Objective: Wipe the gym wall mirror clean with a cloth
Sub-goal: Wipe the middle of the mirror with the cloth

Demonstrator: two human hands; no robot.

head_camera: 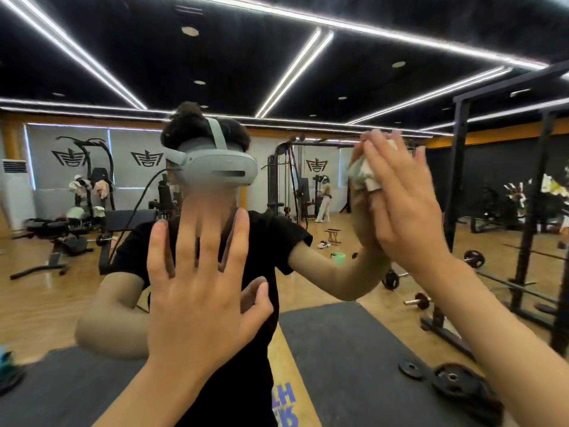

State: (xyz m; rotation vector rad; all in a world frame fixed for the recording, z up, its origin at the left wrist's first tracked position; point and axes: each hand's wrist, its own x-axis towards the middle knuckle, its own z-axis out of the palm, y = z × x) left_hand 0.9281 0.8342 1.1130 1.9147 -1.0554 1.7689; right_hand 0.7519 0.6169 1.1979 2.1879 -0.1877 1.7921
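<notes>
The wall mirror (308,72) fills the whole view and reflects the gym and my own figure in a black shirt. My left hand (197,291) lies flat on the glass at chest height, fingers spread and straight. My right hand (406,204) is raised higher to the right and presses a crumpled pale cloth (363,172) against the glass with straight fingers. Most of the cloth is hidden behind that hand; only a wad shows at its left edge, doubled by the reflection.
The reflection shows a black rack (455,211) at the right, weight plates (452,380) on dark floor mats, a dumbbell (418,300), a green bucket (338,258), benches (58,238) at the left and a person in the distance (323,198).
</notes>
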